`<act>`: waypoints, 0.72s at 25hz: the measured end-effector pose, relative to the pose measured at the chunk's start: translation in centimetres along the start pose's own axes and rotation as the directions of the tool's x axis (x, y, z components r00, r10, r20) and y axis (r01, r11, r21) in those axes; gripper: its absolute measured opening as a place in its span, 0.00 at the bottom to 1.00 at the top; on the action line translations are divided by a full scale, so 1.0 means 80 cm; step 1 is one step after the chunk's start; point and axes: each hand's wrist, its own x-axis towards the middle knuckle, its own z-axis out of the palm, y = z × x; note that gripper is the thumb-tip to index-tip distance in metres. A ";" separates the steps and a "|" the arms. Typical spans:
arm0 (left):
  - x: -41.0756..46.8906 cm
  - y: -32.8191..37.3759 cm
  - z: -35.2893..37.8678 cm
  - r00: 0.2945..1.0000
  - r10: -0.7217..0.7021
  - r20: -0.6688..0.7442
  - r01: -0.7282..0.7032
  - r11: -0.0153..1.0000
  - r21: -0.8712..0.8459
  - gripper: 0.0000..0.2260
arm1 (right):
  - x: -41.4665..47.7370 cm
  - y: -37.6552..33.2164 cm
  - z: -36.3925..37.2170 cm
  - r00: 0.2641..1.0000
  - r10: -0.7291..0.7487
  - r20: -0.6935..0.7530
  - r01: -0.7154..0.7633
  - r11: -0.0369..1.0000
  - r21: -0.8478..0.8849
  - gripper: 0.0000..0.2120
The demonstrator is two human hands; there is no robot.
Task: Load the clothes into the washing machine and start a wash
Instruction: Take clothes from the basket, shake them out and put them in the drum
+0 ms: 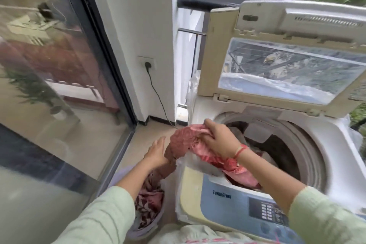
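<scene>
Two hands: both are in view, in pale green sleeves that the near edge cuts off.
Right hand: the fingers are curled around the top of a pink cloth, above the near-left rim of the washing machine. A red thread is on the wrist.
Left hand: the fingers are straight and close together, lying against the left side of the pink cloth. The thumb is hidden behind the fabric, so I cannot tell if it pinches.
Pink cloth: one part hangs down on the left toward the basket. The other part passes under the right forearm into the drum, and its end is hidden.
Washing machine: top-loading, on the right, partly wrapped in clear plastic. Its right side is cut off.
Lid: it stands open at the far side, and its window shows only reflections.
Drum: dark clothes lie inside, hard to make out.
Control panel: at the near edge, blurred, partly covered by the right sleeve.
Basket: on the floor just left of the machine, mostly hidden by the left arm. Patterned dark red clothes are in it.
Wall socket: on the far wall, with a black plug and a cable going down to the floor.
Glass door: on the left, showing only blurred reflections.
</scene>
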 end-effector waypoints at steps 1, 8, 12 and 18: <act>-0.002 0.006 0.002 0.997 0.059 -0.046 -0.062 0.997 -0.048 0.42 | -0.001 -0.009 -0.028 0.996 -0.058 -0.065 0.065 0.992 0.112 0.05; -0.007 0.097 -0.023 0.881 0.102 -0.461 -0.412 0.645 -0.644 0.12 | -0.070 0.048 -0.202 0.634 -0.196 -0.748 0.113 0.980 -0.161 0.13; -0.071 0.176 -0.060 0.661 0.284 -0.694 -0.555 0.808 -0.198 0.17 | -0.128 0.182 -0.171 0.855 -0.105 -0.508 -0.194 0.843 -0.502 0.23; -0.080 0.182 -0.001 0.895 0.435 0.103 -0.445 0.889 0.108 0.28 | -0.090 0.267 -0.075 0.732 0.506 0.457 -0.214 0.806 -0.551 0.13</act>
